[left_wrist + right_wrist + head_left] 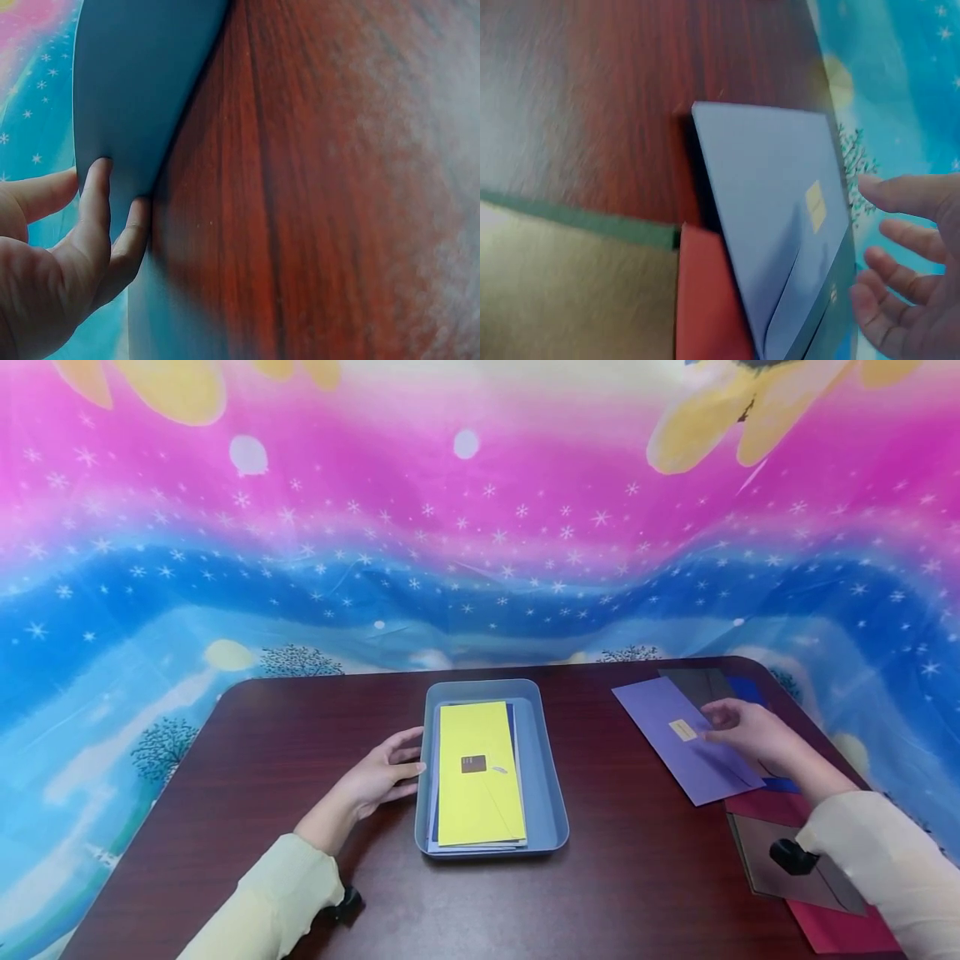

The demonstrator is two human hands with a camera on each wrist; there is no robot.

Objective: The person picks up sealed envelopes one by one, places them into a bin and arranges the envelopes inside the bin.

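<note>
A blue-grey tray (553,810) stands mid-table with a stack of envelopes in it, a yellow envelope (480,810) on top. My left hand (380,774) is at the tray's left side; its fingertips touch the outer wall (127,90) in the left wrist view. On the right, a purple envelope (667,727) with a small cream label lies slanted over other envelopes. Just above its right edge hovers my right hand (752,739), fingers loosely bent. The right wrist view shows nothing in that hand (911,277) and a gap between it and the purple envelope (765,172).
Under and around the purple envelope lie a dark grey envelope (693,681), a brown envelope (772,852) and a red envelope (832,931). The dark wood table (315,710) has rounded far corners. Behind it hangs a patterned cloth (465,527).
</note>
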